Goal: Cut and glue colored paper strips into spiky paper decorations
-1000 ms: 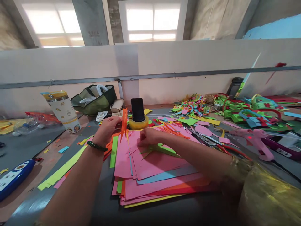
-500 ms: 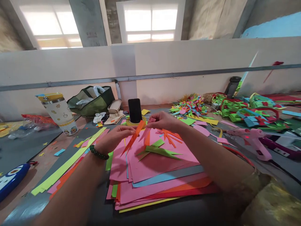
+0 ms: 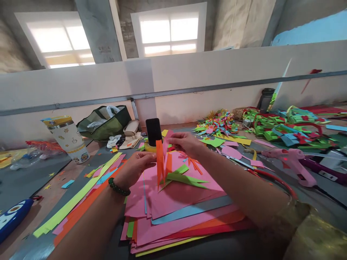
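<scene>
My left hand pinches an orange paper spike that hangs point down above a stack of coloured paper sheets. Just to its right, my right hand pinches a pink paper spike against the orange one. A second orange spike hangs beside them. Folded green paper spikes lie on the top pink sheet below both hands. A dark bead bracelet circles my left wrist.
A black phone stands in a yellow tape roll behind my hands. Long paper strips lie at left, near a cartoon tumbler and a green bag. Scissors, a pink glue gun and paper craft piles fill the right.
My right hand lifted from the pink sheet with a pink spike and met my left hand. The orange spike swung from upright to pointing down.
</scene>
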`<state>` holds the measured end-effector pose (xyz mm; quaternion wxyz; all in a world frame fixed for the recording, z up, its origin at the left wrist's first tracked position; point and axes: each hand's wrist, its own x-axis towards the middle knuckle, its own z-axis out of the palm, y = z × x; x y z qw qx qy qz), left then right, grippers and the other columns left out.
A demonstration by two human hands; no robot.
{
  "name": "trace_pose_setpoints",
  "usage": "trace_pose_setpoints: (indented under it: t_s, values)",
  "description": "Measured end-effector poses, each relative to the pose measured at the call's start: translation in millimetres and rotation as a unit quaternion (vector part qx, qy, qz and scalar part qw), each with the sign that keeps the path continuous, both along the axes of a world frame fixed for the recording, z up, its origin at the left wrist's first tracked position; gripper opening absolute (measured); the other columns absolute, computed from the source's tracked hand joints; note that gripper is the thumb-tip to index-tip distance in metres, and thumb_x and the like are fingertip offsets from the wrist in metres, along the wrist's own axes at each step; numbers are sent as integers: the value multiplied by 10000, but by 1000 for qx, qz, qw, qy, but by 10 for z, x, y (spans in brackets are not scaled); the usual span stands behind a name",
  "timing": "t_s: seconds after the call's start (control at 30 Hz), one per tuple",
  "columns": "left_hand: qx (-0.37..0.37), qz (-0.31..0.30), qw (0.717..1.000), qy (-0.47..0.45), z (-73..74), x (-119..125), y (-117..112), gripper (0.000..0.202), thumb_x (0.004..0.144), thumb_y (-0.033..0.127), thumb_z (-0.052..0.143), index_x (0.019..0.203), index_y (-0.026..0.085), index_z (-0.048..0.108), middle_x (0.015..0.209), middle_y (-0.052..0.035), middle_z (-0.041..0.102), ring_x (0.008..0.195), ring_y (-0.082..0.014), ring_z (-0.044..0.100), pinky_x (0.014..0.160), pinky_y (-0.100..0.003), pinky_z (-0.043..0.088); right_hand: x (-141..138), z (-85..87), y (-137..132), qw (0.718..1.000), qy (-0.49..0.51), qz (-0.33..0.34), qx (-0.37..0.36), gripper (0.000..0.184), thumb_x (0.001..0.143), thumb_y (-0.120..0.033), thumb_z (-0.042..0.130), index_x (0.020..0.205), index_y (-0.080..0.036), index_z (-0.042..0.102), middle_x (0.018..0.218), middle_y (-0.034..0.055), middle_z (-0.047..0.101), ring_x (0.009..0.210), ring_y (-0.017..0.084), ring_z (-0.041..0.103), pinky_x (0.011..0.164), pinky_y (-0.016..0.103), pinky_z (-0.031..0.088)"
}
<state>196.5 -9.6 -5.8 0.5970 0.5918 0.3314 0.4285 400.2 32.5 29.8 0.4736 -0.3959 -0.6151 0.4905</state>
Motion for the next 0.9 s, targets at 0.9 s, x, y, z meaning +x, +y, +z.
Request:
trace_pose_setpoints:
  t_s: [0.9]
  values:
    - [33, 107, 986, 124, 75, 195, -154, 245, 745, 318, 564, 729, 149, 740, 679, -48, 717, 635, -141, 644, 582, -219, 425, -184, -17, -359, 976, -205, -46, 47, 527, 678, -159, 713, 1134, -136, 451, 645, -33, 604, 535, 83, 489, 478, 195, 342]
